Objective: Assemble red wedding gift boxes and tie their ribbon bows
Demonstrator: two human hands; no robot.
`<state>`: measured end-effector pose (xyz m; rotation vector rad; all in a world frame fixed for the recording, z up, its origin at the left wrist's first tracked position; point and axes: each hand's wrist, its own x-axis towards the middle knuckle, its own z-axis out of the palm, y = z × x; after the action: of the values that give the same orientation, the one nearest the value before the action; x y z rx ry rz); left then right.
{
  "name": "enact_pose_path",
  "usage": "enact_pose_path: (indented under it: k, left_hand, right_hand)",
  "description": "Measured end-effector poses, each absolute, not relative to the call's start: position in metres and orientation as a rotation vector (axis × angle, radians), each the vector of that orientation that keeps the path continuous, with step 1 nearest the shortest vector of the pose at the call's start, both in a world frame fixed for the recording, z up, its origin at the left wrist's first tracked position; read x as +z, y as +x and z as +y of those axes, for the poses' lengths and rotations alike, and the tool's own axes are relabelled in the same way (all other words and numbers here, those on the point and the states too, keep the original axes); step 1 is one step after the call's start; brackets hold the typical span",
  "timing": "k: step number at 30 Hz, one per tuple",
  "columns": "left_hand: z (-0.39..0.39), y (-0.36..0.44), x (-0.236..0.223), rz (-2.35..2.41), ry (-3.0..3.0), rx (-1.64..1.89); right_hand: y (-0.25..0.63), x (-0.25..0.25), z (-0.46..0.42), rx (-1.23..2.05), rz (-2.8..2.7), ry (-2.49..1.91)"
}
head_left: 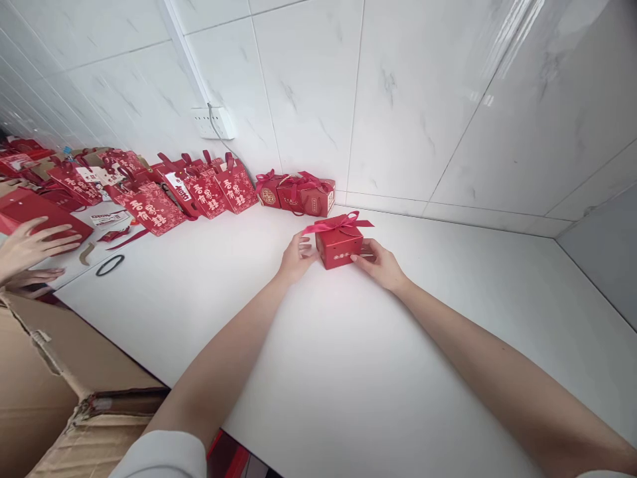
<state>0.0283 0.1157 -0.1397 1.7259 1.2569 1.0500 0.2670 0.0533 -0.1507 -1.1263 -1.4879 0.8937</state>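
Note:
A small red gift box point(340, 247) with a pink-red ribbon bow on top stands on the white table point(348, 358), a little in front of the back wall. My left hand point(297, 257) presses against its left side with the fingers curled round the edge. My right hand point(381, 263) holds its right side, fingers closed on the box. Both arms reach forward from the near edge.
Two finished red boxes point(298, 193) with bows stand against the wall. A row of red gift bags point(209, 191) runs left along the wall. Another person's hands point(30, 249) lie at the far left. A cardboard carton point(54, 392) sits at lower left. A black loop point(110, 265) lies on the table.

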Motion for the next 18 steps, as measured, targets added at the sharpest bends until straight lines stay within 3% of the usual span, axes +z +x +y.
enact_pose_path:
  k: [5,9,13,18]
  left_hand:
    - [0.118,0.027,-0.139,1.35,1.55,1.172]
    - [0.11,0.026,-0.133,1.029,1.646,1.088]
    - [0.109,0.028,-0.134,0.727,1.8,0.882]
    - [0.113,0.025,-0.138,0.888,1.753,0.914]
  right_hand:
    - [0.268,-0.151,0.054,0.905,-1.467,-1.155]
    - [0.268,-0.152,0.056,0.847,-1.41,-1.16]
    - [0.272,-0.15,0.055,1.038,-1.402,-0.976]
    - [0.28,-0.147,0.055,1.054,-1.223,-1.025]
